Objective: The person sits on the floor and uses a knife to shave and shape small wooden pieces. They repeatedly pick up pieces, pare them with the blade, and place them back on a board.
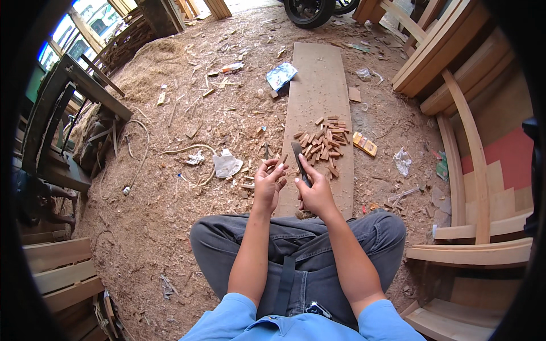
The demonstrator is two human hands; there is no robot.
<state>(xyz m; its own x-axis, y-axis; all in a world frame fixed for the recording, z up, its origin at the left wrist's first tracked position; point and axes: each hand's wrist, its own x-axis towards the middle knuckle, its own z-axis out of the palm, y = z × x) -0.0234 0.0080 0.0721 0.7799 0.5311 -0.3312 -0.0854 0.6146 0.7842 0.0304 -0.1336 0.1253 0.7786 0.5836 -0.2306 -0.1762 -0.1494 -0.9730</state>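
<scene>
My left hand pinches a small wooden piece between thumb and fingers. In my right hand is a chisel-like tool with a dark flat blade, pointing up and away from me. The blade is beside the wooden piece; whether they touch, I cannot tell. Just beyond my right hand, a heap of small brown wooden pieces lies on a long flat board. My fingers cover part of the tool.
Shavings and scraps cover the floor. Right of the board lies a yellow packet; a blue-white packet rests at its left edge. Wooden frames stand at right, a dark wooden structure at left. A motorcycle wheel is at the back.
</scene>
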